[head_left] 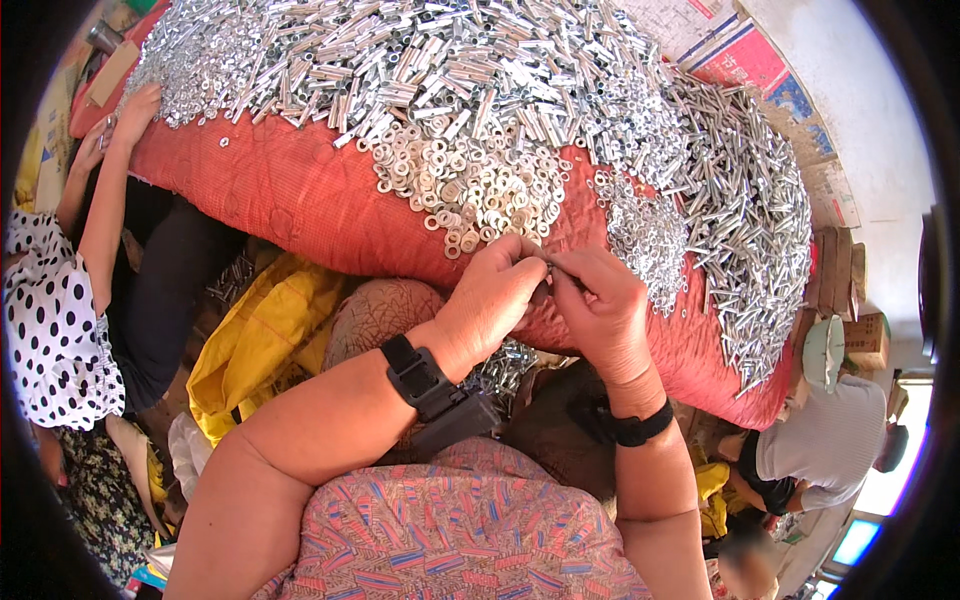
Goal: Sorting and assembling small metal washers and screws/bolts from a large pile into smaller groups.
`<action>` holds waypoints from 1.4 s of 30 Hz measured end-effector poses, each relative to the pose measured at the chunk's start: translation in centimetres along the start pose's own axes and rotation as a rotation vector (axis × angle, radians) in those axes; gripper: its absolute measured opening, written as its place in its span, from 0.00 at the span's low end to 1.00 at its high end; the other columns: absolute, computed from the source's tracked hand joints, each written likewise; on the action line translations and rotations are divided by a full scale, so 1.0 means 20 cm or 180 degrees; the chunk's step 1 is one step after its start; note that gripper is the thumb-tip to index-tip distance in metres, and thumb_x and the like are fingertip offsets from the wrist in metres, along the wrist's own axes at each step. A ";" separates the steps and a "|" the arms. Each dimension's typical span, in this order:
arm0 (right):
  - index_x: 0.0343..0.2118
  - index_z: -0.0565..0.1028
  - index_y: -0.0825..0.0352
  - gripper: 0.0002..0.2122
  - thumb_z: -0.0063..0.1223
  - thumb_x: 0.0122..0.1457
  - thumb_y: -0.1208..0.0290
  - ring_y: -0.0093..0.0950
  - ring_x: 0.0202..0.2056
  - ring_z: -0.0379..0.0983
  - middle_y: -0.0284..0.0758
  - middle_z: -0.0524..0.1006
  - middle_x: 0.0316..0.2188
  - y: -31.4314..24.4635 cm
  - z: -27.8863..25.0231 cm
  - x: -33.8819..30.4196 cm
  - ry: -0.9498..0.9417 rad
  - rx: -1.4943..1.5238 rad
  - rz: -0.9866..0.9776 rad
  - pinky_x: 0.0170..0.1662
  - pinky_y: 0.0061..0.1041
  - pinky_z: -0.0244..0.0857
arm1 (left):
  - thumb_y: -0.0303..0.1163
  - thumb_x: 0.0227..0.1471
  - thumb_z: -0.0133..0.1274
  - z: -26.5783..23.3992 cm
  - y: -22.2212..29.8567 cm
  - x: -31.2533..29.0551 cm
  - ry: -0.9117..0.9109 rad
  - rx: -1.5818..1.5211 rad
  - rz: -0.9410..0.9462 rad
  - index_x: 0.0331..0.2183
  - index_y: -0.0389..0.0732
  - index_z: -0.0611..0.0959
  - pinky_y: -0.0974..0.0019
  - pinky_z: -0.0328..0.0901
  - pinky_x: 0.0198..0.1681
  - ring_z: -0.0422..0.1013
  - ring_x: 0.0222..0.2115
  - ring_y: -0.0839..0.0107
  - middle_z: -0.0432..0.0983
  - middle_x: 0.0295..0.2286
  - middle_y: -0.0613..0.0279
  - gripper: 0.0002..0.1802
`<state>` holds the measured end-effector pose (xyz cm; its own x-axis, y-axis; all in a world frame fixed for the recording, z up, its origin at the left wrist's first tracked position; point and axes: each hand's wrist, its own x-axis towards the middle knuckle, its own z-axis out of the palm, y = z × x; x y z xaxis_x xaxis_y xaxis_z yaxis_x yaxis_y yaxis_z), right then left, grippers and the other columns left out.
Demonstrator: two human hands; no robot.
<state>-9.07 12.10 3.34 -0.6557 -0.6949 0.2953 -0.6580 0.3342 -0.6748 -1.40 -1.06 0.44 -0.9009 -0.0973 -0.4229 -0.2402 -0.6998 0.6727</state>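
My left hand (492, 298) and my right hand (606, 308) meet at the near edge of a red cloth-covered mound (270, 200). Both are closed in a pinch, fingertips together around something small and dark that I cannot make out. Just beyond them lies a heap of pale flat washers (480, 190). To the right is a pile of small shiny nuts or washers (645, 230). Long thin metal bolts or pins (745, 200) cover the far right, and short metal tubes (430, 70) fill the back.
At the left, a person in a polka-dot top (60, 310) reaches to a pile of small metal rings (200, 75). A yellow sack (265, 335) lies below the mound. Another person in a grey shirt (825, 435) bends at the right, near cardboard boxes (866, 340).
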 end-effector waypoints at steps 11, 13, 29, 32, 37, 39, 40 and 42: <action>0.33 0.79 0.72 0.04 0.56 0.56 0.80 0.18 0.27 0.74 0.32 0.79 0.26 0.05 -0.01 -0.01 0.0510 0.1342 0.1433 0.31 0.17 0.67 | 0.31 0.55 0.46 0.02 0.01 0.01 -0.0085 -0.0009 -0.0022 0.36 0.43 0.71 0.80 0.47 0.17 0.53 0.17 0.86 0.65 0.22 0.72 0.06; 0.33 0.79 0.72 0.04 0.56 0.55 0.80 0.18 0.27 0.74 0.32 0.78 0.25 0.08 0.00 -0.01 0.0646 0.1075 0.1435 0.30 0.17 0.67 | 0.32 0.55 0.46 0.02 0.03 0.01 0.0036 -0.0116 -0.0105 0.36 0.43 0.71 0.80 0.47 0.17 0.53 0.17 0.86 0.65 0.22 0.71 0.06; 0.31 0.77 0.71 0.04 0.56 0.50 0.82 0.42 0.29 0.74 0.43 0.76 0.27 0.09 0.08 -0.03 0.0173 -0.0457 -0.0059 0.33 0.33 0.68 | 0.33 0.56 0.46 -0.03 0.03 -0.01 0.0602 -0.0435 0.0249 0.35 0.44 0.71 0.80 0.50 0.17 0.55 0.16 0.84 0.65 0.22 0.70 0.05; 0.30 0.76 0.71 0.04 0.55 0.51 0.81 0.43 0.29 0.73 0.43 0.74 0.26 0.08 0.07 -0.02 0.0213 -0.0620 -0.0034 0.33 0.34 0.68 | 0.33 0.56 0.46 -0.03 0.04 -0.02 0.0600 -0.0435 0.0256 0.35 0.44 0.71 0.80 0.50 0.17 0.55 0.16 0.84 0.65 0.22 0.70 0.04; 0.28 0.74 0.68 0.03 0.54 0.49 0.82 0.42 0.29 0.73 0.42 0.72 0.26 0.09 0.06 -0.03 0.0079 -0.1007 -0.0025 0.31 0.36 0.67 | 0.33 0.56 0.46 -0.02 0.02 0.00 0.0531 -0.0466 0.0283 0.34 0.44 0.71 0.80 0.51 0.17 0.55 0.16 0.84 0.66 0.22 0.69 0.04; 0.26 0.73 0.66 0.03 0.52 0.48 0.81 0.41 0.30 0.73 0.41 0.72 0.27 0.10 0.05 -0.04 -0.0247 -0.1414 -0.0080 0.31 0.36 0.68 | 0.33 0.56 0.46 -0.01 0.02 0.01 0.0574 -0.0342 0.0226 0.34 0.45 0.71 0.79 0.51 0.17 0.55 0.17 0.83 0.65 0.22 0.70 0.04; 0.26 0.73 0.66 0.03 0.52 0.48 0.81 0.41 0.30 0.73 0.41 0.72 0.27 0.11 0.06 -0.04 -0.0192 -0.1461 -0.0068 0.31 0.36 0.68 | 0.33 0.56 0.46 -0.01 0.02 0.01 0.0503 -0.0322 0.0234 0.34 0.45 0.71 0.79 0.51 0.17 0.55 0.17 0.83 0.65 0.22 0.70 0.04; 0.25 0.73 0.65 0.03 0.51 0.47 0.79 0.39 0.31 0.74 0.40 0.72 0.27 0.14 0.08 -0.04 -0.0501 -0.1585 -0.0265 0.32 0.35 0.70 | 0.33 0.55 0.47 -0.02 0.02 -0.01 0.0443 -0.0462 0.0304 0.33 0.46 0.71 0.79 0.51 0.17 0.55 0.17 0.83 0.65 0.22 0.70 0.04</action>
<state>-9.80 12.63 0.09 -0.5553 -0.8064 0.2032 -0.8268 0.5091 -0.2392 -1.23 -1.55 0.50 -0.8561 -0.2578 -0.4479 -0.0925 -0.7762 0.6236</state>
